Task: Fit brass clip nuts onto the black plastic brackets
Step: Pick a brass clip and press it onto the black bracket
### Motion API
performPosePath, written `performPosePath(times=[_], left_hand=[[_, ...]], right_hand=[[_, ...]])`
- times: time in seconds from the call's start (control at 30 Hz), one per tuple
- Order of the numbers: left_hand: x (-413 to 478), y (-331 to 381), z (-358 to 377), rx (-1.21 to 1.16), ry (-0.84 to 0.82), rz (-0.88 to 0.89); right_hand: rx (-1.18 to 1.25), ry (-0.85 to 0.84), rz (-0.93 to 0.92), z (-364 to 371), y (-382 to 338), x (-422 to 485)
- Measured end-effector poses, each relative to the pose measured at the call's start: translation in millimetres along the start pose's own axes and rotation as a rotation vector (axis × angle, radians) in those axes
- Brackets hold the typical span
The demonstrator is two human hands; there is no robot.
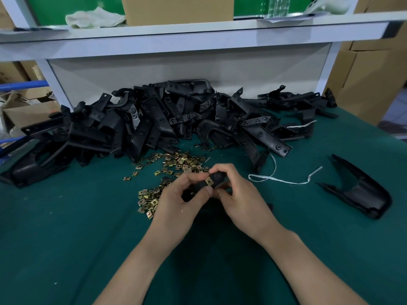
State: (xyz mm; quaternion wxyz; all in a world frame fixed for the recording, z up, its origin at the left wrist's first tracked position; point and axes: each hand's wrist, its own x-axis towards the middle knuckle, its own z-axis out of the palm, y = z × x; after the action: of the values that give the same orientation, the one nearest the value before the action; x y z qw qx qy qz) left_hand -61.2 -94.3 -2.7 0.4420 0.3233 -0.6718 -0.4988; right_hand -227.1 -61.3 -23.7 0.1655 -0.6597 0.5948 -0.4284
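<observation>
- We see one black plastic bracket [218, 177] held above the green surface [66, 216], between the left hand [176, 203] and the right hand [240, 199].
- Both hands' fingers [193, 177] are curled round the bracket, the left from its near-left end and the right over its far-right end.
- One brass clip nut [209, 181] sits on the bracket, in the gap between the two thumbs and forefingers; the left thumb tip lies just below it.
- Loose clip nuts [182, 161] lie in two clusters just beyond and left of the hands, too many for us to count.
- A tangled heap of brackets [165, 119] lies behind them; we cannot count it.
- One separate bracket [361, 190] lies well to the right, near one white strap [284, 180].
</observation>
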Motion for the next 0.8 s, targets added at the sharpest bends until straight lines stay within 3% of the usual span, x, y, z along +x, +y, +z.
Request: performPosePath(times=[0.57, 0.8], left_hand=[[-4, -1, 3, 0.105, 0.068, -0.007], [-4, -7, 3, 0.322, 0.003, 0.104]], right_hand=[[-0.035, -0.020, 0.014, 0, -9, -1], [-0.036, 0.014, 0.010, -7, -10, 0]])
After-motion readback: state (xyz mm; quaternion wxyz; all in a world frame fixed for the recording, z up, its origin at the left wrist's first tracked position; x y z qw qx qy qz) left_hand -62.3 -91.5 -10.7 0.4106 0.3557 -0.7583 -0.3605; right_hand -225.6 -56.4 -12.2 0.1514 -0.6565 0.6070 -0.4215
